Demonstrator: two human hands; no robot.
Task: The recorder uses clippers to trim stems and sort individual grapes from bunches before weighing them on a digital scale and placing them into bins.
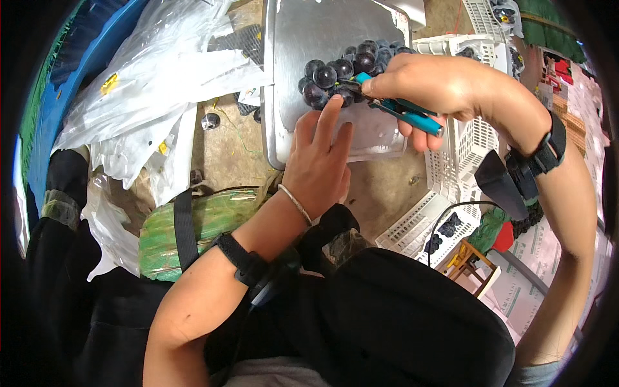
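Note:
A bunch of dark purple grapes (pixel 322 75) lies on a rectangular metal tray (pixel 309 32) in front of me. My right hand (pixel 429 87) grips teal-handled snips (pixel 419 120), with their tips in among the grapes and their handles angled down to the right. My left hand (pixel 321 148) reaches over the near part of the tray with fingers stretched out, the tip of one finger at the lower grapes, holding nothing.
White plastic sheeting (pixel 142 77) covers the left side. A green package (pixel 161 235) with a black strap lies nearer me. White perforated crates (pixel 442 174) stand right of the tray, some holding grapes. A small wooden stool (pixel 464 264) is at lower right.

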